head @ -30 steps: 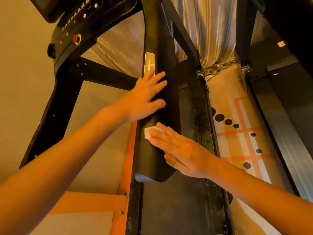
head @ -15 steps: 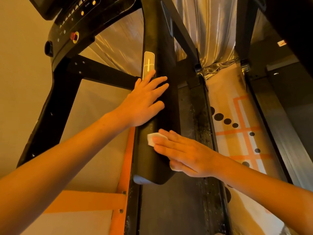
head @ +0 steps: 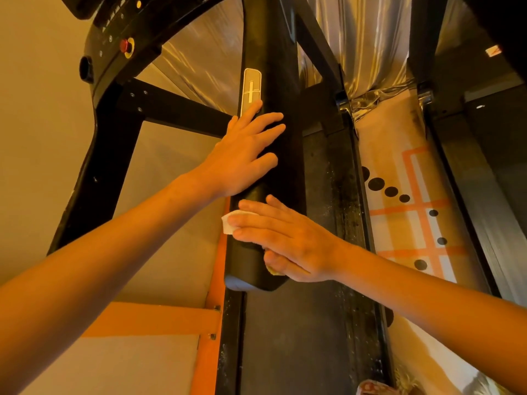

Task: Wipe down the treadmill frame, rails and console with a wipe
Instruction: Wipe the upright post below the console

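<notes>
Wipe (head: 229, 222): white, on the black handrail (head: 268, 52) near its lower end, one corner showing at the rail's left edge. My right hand (head: 288, 238) lies flat over it, fingers straight, pressing it down, thumb against the rail's right side. My left hand (head: 242, 158) rests flat on the same rail just above, fingers spread, index tip touching the silver sensor plate (head: 251, 89). Hands close, not touching. Console (head: 114, 29) with red button (head: 124, 45) upper left. Belt (head: 299, 323) below, patterned mat (head: 413, 218) right.
</notes>
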`<state>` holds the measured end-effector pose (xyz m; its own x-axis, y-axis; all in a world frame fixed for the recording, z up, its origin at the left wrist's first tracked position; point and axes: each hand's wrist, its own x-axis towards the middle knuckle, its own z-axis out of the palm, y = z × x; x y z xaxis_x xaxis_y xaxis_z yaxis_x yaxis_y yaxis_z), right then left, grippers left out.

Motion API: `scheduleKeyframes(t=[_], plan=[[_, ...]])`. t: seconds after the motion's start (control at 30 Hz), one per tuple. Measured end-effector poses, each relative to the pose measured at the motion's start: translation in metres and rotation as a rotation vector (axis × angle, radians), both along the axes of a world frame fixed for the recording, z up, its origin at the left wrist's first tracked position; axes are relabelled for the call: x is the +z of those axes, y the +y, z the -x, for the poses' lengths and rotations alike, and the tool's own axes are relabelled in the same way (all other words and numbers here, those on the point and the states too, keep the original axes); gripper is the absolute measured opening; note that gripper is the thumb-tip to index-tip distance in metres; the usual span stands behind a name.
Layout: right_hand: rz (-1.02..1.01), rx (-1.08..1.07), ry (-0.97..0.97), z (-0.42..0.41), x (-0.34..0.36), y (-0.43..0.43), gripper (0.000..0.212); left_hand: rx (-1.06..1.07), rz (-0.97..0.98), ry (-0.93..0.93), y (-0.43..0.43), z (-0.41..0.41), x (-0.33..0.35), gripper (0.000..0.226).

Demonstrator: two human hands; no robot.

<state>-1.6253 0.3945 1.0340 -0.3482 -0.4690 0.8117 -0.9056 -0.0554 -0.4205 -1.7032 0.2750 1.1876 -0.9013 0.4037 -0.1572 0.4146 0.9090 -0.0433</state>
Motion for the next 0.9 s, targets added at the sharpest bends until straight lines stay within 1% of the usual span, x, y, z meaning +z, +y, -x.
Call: scheduleKeyframes(t=[0.13, 0.2, 0.4, 0.57, 0.67, 0.8, 0.9], plan=[[0.014, -0.075, -0.048, -0.011, -0.048, 0.007, 0.057, 0.027, 0.0, -0.013, 0.003, -0.001, 0.002, 0.065], [0.019, -0.088, -0.047, -0.012, -0.058, 0.008, 0.059, 0.037, -0.007, -0.013, 0.004, -0.001, 0.002, 0.065], [0.014, -0.043, -0.003, -0.013, -0.032, 0.004, 0.061, 0.037, -0.027, -0.008, 0.002, -0.001, 0.0, 0.064], [0.067, 0.02, -0.088, -0.017, -0.024, 0.001, 0.058, 0.028, -0.01, -0.005, 0.002, 0.0, 0.0, 0.064], [0.086, 0.018, -0.09, -0.015, -0.026, 0.001, 0.058, 0.029, -0.009, -0.008, 0.003, -0.001, 0.001, 0.065], [0.041, 0.014, -0.012, -0.012, -0.006, 0.0, 0.05, 0.03, -0.037, -0.006, 0.002, -0.001, 0.001, 0.063], [0.027, 0.007, 0.11, -0.014, 0.014, -0.007, 0.055, 0.039, -0.042, -0.007, 0.002, -0.002, 0.0, 0.063]])
